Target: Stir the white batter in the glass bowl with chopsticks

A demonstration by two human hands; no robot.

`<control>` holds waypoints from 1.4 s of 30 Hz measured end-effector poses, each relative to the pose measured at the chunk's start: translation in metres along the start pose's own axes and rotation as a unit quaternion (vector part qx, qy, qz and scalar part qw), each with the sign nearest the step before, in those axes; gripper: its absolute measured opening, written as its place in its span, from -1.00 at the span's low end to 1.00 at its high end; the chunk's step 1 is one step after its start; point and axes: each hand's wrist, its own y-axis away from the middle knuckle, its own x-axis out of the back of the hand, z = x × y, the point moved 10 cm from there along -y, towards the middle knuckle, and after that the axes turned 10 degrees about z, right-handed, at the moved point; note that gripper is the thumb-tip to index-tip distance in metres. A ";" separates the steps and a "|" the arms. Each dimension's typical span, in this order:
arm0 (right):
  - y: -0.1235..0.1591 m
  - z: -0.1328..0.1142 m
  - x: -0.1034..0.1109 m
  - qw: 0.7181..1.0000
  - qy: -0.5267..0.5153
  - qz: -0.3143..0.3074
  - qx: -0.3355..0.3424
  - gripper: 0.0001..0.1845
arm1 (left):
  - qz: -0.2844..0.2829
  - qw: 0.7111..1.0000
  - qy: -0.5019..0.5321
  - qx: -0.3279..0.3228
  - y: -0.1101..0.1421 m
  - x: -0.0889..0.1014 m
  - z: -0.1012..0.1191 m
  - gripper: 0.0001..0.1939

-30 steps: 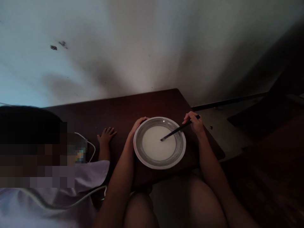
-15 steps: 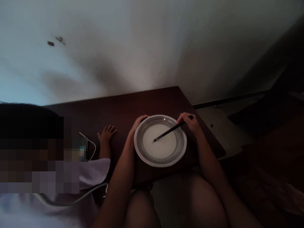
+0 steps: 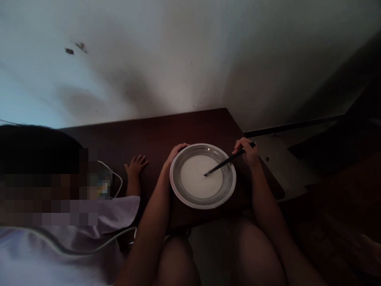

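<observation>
White liquid fills the shallow bowl [image 3: 203, 176], likely sloshy. Left hand [image 3: 175, 153] cups its ten o'clock rim; right hand [image 3: 247, 151] pinches the thin, stiff chopsticks [image 3: 228, 161] at two o'clock.

Dim indoor scene. Cool light falls from the upper left across the wall [image 3: 178, 59], fading to deep shadow at right. The white liquid [image 3: 199, 182] is the brightest area on the dark tabletop [image 3: 133, 135]. Wide-angle distortion bends the edges; fine detail is soft and noisy.
</observation>
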 end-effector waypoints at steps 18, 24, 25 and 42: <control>0.000 -0.004 -0.002 0.999 0.038 0.001 0.024 -0.56 | 0.009 1.000 0.010 0.002 -0.003 0.004 -0.002 -0.73; 0.006 0.001 -0.018 0.997 0.034 -0.069 -0.019 -0.52 | 0.029 1.000 -0.003 0.005 -0.001 0.007 -0.002 -0.73; 0.007 0.000 -0.021 0.996 0.045 -0.080 -0.011 -0.53 | 0.033 0.999 -0.001 0.003 -0.001 0.007 -0.001 -0.73; 0.003 -0.003 -0.001 1.000 0.009 0.012 -0.012 -0.47 | 0.023 1.000 -0.011 -0.004 0.001 0.004 0.004 -0.75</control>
